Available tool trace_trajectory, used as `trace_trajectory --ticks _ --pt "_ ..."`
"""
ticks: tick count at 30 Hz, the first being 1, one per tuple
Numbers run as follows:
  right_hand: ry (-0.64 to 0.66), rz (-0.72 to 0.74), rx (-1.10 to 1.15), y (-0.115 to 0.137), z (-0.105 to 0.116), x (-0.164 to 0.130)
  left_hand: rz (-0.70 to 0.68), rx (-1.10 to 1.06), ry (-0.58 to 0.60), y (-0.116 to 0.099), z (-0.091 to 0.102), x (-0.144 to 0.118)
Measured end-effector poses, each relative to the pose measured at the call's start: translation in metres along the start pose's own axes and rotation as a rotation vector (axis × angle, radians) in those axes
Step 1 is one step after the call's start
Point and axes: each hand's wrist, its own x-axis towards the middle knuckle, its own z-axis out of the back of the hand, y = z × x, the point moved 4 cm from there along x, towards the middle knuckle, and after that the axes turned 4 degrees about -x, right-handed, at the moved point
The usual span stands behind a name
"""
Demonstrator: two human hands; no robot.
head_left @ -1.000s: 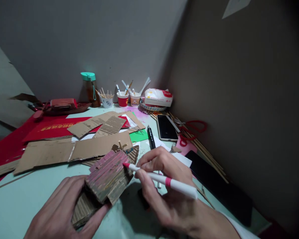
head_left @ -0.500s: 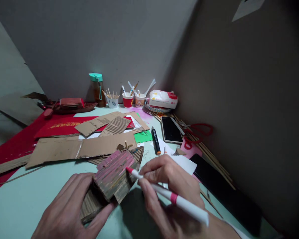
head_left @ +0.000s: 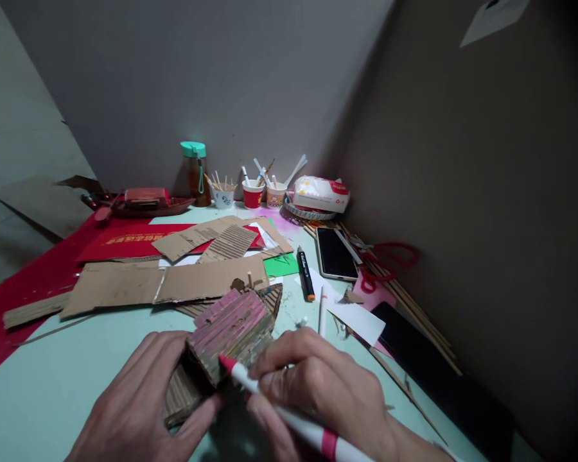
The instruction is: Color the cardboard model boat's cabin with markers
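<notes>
Cluttered table (head_left: 52,385): left hand (head_left: 139,404) fingers clasp cardboard model (head_left: 224,346), right hand (head_left: 318,391) fingers pinch red marker (head_left: 279,414) colouring its lower edge; next stroke likely needs steady bracing.

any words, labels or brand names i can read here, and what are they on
None can be read with certainty.
Red card: a line of gold characters, too blurred to read.
Black marker: white lettering along the barrel, too small.
Tissue pack: red label, print blurred.
White paper cup: dark marks, unreadable.
</notes>
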Motion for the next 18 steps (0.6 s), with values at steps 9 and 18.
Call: trace_trajectory --ticks 9,18 --pt "0.000 -0.024 -0.060 -0.0019 0.0013 -0.0010 0.028 -0.003 0.006 -0.0009 -0.0021 -0.0047" --pt "-0.218 -0.017 -0.118 -0.0037 -0.0048 -0.0060 -0.030 0.007 -0.008 0.0000 -0.0007 -0.0058"
